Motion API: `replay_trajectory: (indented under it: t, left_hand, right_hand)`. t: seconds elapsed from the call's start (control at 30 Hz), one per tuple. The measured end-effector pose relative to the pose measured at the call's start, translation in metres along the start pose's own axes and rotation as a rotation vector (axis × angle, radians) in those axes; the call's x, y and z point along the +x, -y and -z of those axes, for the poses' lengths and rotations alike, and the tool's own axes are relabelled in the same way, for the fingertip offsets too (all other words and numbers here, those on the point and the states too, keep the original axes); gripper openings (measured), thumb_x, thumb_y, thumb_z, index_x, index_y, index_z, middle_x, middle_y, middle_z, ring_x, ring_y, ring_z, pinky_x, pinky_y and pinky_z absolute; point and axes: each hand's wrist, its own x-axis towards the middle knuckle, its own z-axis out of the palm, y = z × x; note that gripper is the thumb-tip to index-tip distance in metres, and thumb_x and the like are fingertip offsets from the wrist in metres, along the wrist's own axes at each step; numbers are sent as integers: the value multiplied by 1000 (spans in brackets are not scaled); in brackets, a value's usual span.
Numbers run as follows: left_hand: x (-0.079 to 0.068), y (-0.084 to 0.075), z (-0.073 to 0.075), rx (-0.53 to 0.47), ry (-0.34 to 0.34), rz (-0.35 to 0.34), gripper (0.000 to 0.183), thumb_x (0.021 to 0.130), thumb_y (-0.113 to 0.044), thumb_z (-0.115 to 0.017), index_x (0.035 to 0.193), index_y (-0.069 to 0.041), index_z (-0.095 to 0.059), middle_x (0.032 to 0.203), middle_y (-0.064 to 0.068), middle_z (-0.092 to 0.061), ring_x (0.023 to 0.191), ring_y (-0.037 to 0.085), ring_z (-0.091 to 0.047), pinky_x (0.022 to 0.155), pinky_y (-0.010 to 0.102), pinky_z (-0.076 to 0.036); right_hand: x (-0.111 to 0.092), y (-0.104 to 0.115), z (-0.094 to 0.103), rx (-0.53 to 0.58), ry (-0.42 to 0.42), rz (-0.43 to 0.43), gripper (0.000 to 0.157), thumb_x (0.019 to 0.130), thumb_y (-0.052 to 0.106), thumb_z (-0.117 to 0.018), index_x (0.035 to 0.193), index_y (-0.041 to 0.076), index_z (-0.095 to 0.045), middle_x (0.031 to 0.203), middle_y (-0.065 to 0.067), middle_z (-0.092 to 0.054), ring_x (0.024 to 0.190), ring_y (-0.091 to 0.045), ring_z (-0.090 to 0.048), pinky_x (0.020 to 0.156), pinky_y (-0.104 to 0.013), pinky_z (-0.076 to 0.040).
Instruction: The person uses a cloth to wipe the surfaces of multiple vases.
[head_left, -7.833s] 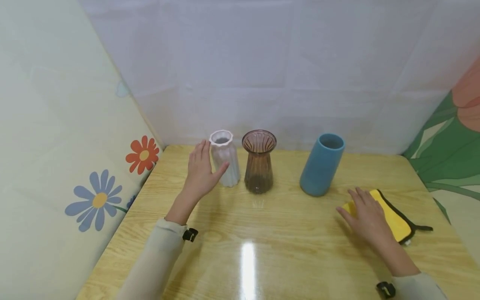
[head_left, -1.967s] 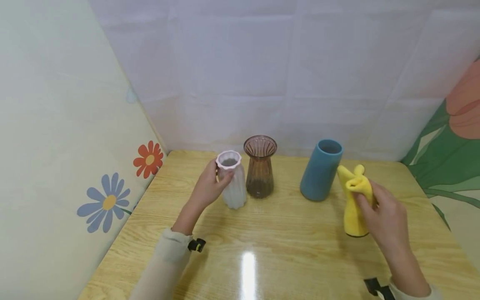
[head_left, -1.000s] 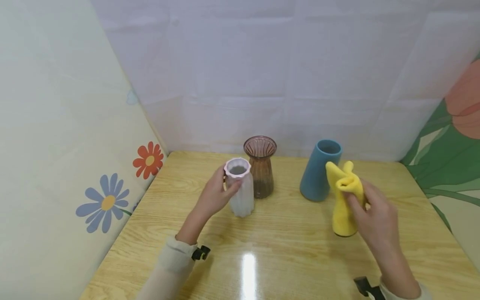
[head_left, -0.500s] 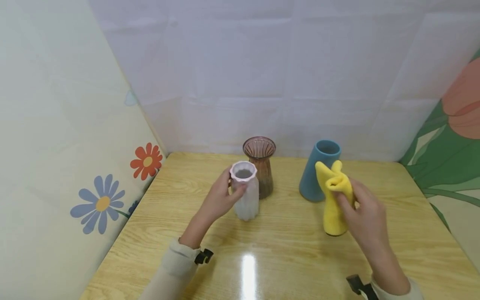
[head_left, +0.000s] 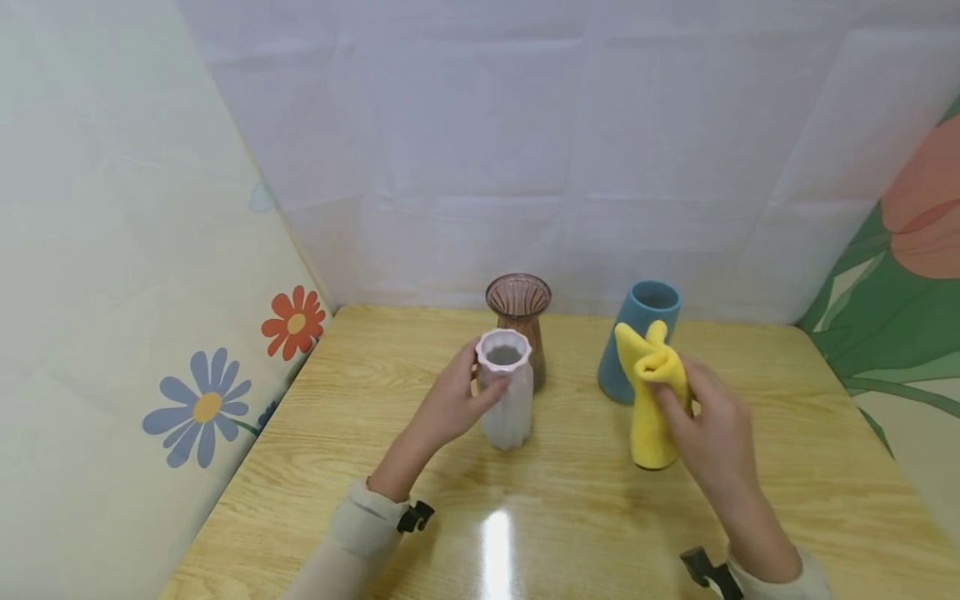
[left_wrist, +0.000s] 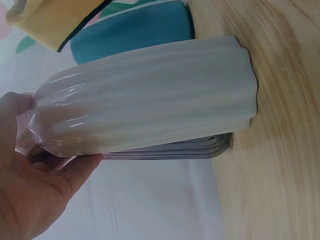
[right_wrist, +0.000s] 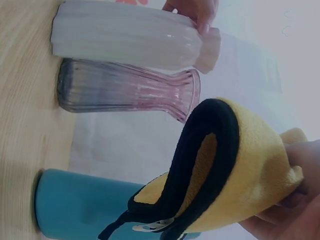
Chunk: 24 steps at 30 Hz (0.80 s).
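Note:
A white ribbed vase [head_left: 510,412] with a scalloped pinkish rim stands upright near the middle of the table. My left hand [head_left: 453,400] grips it round the neck, thumb in front, as the left wrist view also shows. My right hand [head_left: 716,425] pinches a yellow cloth [head_left: 654,417] with dark edging, bunched and hanging over the table. In the right wrist view the cloth [right_wrist: 255,165] shows its dark border folded open and a black loop. Behind the white vase is a purple-brown glass vase [head_left: 517,300], partly hidden. The cloth overlaps a blue vase [head_left: 637,312] in the head view.
The wooden table [head_left: 375,350] carries all the vases and has a bright light reflection near its front. A pale cloth backdrop [head_left: 465,150] hangs behind it. Flower-printed panels stand at the left and right sides.
Earlier the white vase stood back left and the cloth lay flat at right. Since then the left hand brought the vase forward and right; the right hand picked up the cloth and moved it left.

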Motion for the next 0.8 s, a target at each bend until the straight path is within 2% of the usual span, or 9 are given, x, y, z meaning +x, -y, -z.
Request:
replay_trajectory:
  t: [0.17, 0.43, 0.6, 0.8]
  left_hand:
    - [0, -4, -3, -20, 14, 0, 65, 95, -17, -72, 149, 0, -39, 140, 15, -55, 130, 28, -54, 104, 42, -51]
    - [2, -12, -9, -47, 43, -16, 64, 95, -17, -72, 148, -1, -41, 139, 13, -55, 129, 27, -55, 103, 39, -52]
    - [2, -14, -14, -39, 54, -5, 65, 95, -20, -72, 148, -2, -41, 137, 12, -57, 126, 25, -58, 102, 34, -52]
    - [2, -17, -20, -1, 61, -6, 68, 95, -24, -72, 150, -2, -39, 134, 13, -59, 120, 25, -62, 99, 35, -54]
  right_hand:
    - [1, 2, -8, 29, -10, 51, 31, 87, 1, -77, 117, -3, -69, 111, -19, -72, 93, -35, -70, 82, 4, -36]
    - [0, 2, -22, 50, -39, 89, 29, 84, 0, -80, 111, -3, -70, 106, -17, -73, 89, -26, -68, 81, 1, -39]
    - [0, 4, -30, 68, -31, 90, 33, 83, 1, -80, 114, -3, -70, 109, -18, -72, 93, -29, -69, 84, 1, -39]
    - [0, 7, -37, 88, -13, 110, 33, 84, 1, -80, 116, -3, -69, 109, -18, -73, 93, -32, -71, 84, 2, -39]
